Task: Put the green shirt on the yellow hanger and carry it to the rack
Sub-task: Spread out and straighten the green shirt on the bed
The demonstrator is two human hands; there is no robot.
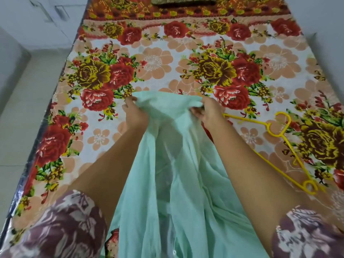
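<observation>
A pale green shirt (173, 164) hangs stretched between my two hands above the bed and drapes down toward me. My left hand (135, 113) pinches its upper left edge. My right hand (209, 111) grips the upper right edge, bunching the cloth. The yellow hanger (279, 135) lies flat on the bedspread to the right of my right forearm, its hook pointing away from me. Neither hand touches the hanger. Its left tip is close to my right wrist.
The bed (158, 58) is covered by a floral spread with red and yellow roses. A dark folded cloth (183, 1) lies at the far end. White tiled floor (22, 112) runs along the left side, with white cabinets (48, 13) beyond. No rack is in view.
</observation>
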